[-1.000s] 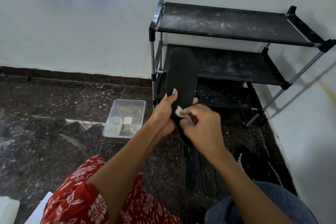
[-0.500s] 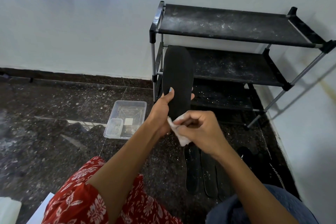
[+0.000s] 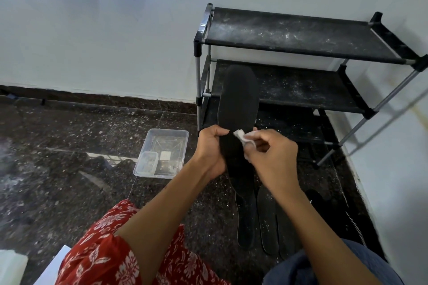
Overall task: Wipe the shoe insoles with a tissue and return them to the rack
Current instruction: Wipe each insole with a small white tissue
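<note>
Perhaps four insoles (image 3: 238,109), one rack (image 3: 289,34).

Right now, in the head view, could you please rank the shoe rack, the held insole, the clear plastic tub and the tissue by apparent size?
1. shoe rack
2. held insole, though nearer the camera
3. clear plastic tub
4. tissue, partly hidden in the right hand

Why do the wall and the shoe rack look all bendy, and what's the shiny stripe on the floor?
Head view: the wide-angle lens bows the wall's base line and splays the rack outward; the pale stripe beside the plastic tub is light reflecting off the polished floor.
</note>
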### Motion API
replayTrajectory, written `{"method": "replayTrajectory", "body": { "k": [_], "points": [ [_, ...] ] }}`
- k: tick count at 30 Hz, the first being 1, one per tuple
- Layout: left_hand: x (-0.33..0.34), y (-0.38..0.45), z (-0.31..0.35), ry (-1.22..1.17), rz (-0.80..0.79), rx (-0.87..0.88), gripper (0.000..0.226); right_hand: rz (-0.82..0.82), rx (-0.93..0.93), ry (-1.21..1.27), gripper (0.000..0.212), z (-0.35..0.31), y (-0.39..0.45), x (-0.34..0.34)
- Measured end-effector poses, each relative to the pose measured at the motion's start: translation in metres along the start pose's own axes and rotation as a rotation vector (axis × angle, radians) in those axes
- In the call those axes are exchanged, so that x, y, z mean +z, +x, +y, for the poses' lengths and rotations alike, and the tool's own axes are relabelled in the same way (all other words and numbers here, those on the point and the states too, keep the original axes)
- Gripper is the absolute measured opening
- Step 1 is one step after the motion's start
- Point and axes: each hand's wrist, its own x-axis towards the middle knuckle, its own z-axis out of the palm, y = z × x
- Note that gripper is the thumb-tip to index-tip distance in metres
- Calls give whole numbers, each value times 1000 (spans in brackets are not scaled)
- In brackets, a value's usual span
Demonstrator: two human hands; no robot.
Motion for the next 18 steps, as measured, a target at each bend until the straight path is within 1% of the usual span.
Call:
{"method": "replayTrajectory", "body": {
  "k": [1,2,4,6,7,8,9,10,11,12,13,15,16,17,18],
  "points": [
    [0,1,-1,5,17,-2,45,-1,27,-10,20,-1,0,0],
    [1,1,-1,4,35,5,46,-43,40,-10,19,-4,-3,1],
    [0,2,0,-7,64,26,47,-198,45,51,17,-12,-11,3],
    [-2,2,2,-14,88,30,45,-341,81,199,16,-21,-14,0],
    [-3,2,3,-14,83,33,45,-347,107,258,15,-23,-12,-2],
    [-3,2,3,-6,71,39,45,-306,125,300,13,-21,-10,-4],
    [-4,3,3,6,63,45,46,-230,120,279,13,-17,-7,-5],
    [-3,3,3,13,62,48,48,-153,96,200,15,-13,-5,-4],
    [-2,2,3,15,66,47,49,-108,68,108,17,-10,-5,-3],
    [-2,3,2,9,71,46,50,-110,45,43,19,-9,-7,-1],
    [-2,5,2,1,82,44,50,-164,42,42,19,-9,-9,0],
    [-3,6,2,-27,112,31,49,-315,79,169,16,-16,-13,0],
    [-4,7,2,-28,114,23,47,-346,105,256,12,-22,-12,-2],
    [-5,8,2,-12,108,24,45,-320,131,339,8,-26,-10,-5],
    [-5,9,1,15,103,33,41,-247,152,408,5,-27,-6,-7]
  ]
}}
